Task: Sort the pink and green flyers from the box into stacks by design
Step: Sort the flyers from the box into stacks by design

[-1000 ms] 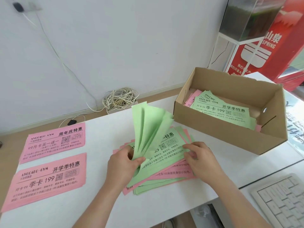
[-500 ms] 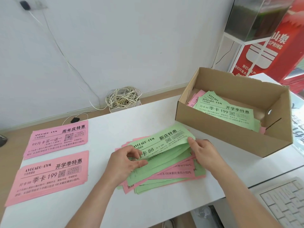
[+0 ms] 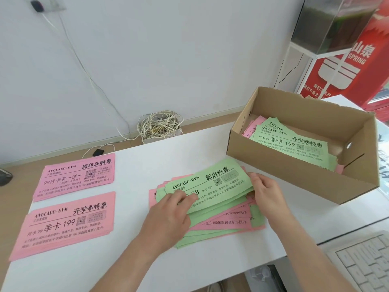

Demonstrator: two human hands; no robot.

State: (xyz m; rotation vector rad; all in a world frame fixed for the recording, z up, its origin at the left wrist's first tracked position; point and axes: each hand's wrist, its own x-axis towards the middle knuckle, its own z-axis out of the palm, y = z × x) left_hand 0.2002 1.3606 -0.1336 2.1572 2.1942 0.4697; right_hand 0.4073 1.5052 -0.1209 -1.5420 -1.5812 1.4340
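Grips green flyers [image 3: 210, 186] at both ends, left hand [image 3: 168, 216] and right hand [image 3: 265, 192] pinching, risks dragging stray pink sheets [image 3: 221, 225] along.

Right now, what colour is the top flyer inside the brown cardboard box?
The top paper flyer is light green with black print; head view.

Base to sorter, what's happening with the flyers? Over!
Left hand, right hand: both gripping green flyers. Bundle atop mixed pile, unsorted. More flyers in box. Nothing in the way.
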